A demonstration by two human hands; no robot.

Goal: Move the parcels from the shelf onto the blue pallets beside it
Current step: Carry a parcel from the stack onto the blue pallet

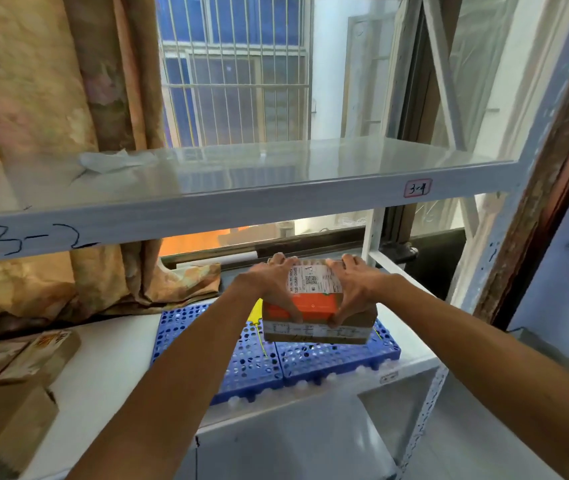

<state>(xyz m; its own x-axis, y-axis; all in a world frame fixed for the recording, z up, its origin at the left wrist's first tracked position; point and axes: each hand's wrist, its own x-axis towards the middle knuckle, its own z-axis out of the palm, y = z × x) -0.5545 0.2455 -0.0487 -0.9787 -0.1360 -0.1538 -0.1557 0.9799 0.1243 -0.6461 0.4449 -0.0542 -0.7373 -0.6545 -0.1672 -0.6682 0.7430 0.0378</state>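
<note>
An orange parcel [305,305] with a white shipping label lies on top of a brown taped cardboard parcel [317,332]. That brown parcel sits on the blue perforated pallets [252,362] on the lower white shelf. My left hand [272,282] grips the orange parcel's left side, fingers over its far edge and thumb at the near corner. My right hand [352,282] grips its right side the same way. Several brown parcels [30,355] stand at the shelf's left end.
A white upper shelf board [241,202], marked 3-2 and 3-4, runs just above my hands. A patterned curtain [51,133] hangs at the left. A barred window is behind, and the white shelf upright [505,237] stands at the right beside a blue wall.
</note>
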